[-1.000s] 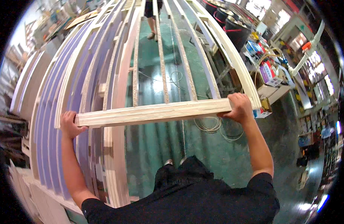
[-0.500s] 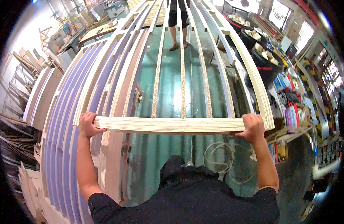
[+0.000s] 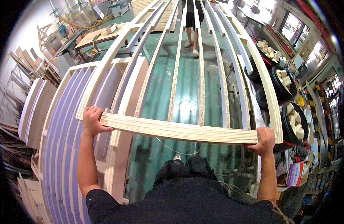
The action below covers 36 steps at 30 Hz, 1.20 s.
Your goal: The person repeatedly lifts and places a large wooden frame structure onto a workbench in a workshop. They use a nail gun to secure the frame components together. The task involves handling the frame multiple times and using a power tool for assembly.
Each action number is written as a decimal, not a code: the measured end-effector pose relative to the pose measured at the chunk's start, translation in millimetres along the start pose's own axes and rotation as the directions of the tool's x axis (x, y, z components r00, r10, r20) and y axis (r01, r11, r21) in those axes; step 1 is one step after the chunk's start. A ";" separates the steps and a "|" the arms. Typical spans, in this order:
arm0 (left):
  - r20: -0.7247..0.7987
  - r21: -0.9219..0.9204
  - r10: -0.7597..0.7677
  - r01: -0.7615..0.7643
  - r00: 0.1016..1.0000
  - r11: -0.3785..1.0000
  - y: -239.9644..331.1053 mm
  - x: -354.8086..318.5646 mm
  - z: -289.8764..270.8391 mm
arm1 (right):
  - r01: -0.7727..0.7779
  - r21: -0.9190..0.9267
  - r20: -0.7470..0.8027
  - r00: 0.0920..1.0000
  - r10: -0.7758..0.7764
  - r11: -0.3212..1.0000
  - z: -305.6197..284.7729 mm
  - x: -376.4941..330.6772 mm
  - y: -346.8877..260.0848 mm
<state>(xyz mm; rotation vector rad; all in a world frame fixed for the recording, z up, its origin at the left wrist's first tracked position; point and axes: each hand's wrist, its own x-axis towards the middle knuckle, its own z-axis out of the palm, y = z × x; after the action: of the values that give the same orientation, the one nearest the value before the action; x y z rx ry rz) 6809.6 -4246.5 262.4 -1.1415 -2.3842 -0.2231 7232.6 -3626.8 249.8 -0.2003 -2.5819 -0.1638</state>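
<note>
A long, pale wooden frame with several lengthwise slats is held up in front of me. My left hand (image 3: pixel 92 121) wraps around the left corner of its near plywood rail (image 3: pixel 183 130), thumb on the near side. Near the right corner, my right hand (image 3: pixel 264 142) grips the same rail, fingers over the top. The slats (image 3: pixel 174 86) have speckled chipboard-like edges and run away from me, with green floor showing between them. The rail slopes slightly down toward the right. At the far end a person (image 3: pixel 192 31) in dark shorts stands; their hands are out of view.
On my left stand similar frames with purple panels (image 3: pixel 63 149), close beside my arm. Black bins (image 3: pixel 283 82) of wood offcuts line the right. A workbench (image 3: pixel 101 37) is at far left, stacked boards (image 3: pixel 155 18) beyond. A purple-and-white box (image 3: pixel 294 174) lies at lower right.
The bins, box and purple-panelled frames now appear nearer. The held frame has shifted right in view and its rail has tilted down to the right. The far person's feet have moved. Both hands keep their grip.
</note>
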 end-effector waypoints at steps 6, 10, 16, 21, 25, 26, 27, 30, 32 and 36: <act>-0.028 0.020 0.000 0.000 1.000 1.000 -69.5 152.2 77.0 | 0.017 0.035 -0.026 1.000 -0.017 0.999 92.3 149.9 62.2; -0.026 0.031 -0.001 0.002 1.000 1.000 -110.9 255.2 130.0 | 0.019 0.085 -0.004 1.000 -0.019 0.996 171.8 252.6 121.4; 0.023 0.056 0.024 -0.025 0.999 0.998 -155.7 470.7 245.5 | -0.022 0.046 0.045 0.999 0.020 0.999 283.4 415.2 228.8; -0.040 0.063 0.016 -0.013 0.999 0.998 -207.7 586.7 339.1 | 0.028 0.006 -0.045 0.999 -0.028 1.000 370.5 541.6 289.8; -0.014 0.063 0.020 -0.019 1.000 0.998 -237.4 640.4 361.0 | -0.022 0.025 0.008 1.000 0.022 0.999 390.0 579.7 296.6; -0.023 0.071 0.015 -0.013 1.000 0.997 -250.0 667.8 376.0 | -0.030 0.028 0.006 1.000 0.030 0.999 408.3 605.0 306.0; -0.031 0.077 0.011 -0.008 0.999 0.997 -263.6 695.0 395.0 | -0.021 0.039 0.015 1.000 0.020 0.999 428.7 631.8 316.7; -0.073 0.065 0.049 -0.044 0.996 0.997 -320.4 781.6 455.1 | -0.044 0.028 0.053 0.998 0.042 0.999 491.7 729.7 335.2; -0.019 0.022 0.018 -0.017 1.000 1.000 -347.2 819.0 483.3 | -0.008 -0.013 0.042 0.999 0.008 1.000 522.9 771.3 345.6; -0.069 0.051 0.061 -0.058 0.996 0.997 -428.3 921.9 540.0 | 0.013 -0.029 0.000 1.000 -0.013 0.999 591.1 884.1 366.7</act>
<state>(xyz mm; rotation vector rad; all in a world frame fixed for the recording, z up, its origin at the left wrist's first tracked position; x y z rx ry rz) 5797.1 -3698.9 270.2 -1.1612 -2.2783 -0.1808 6251.0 -3077.3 242.7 -0.1947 -2.5819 -0.2063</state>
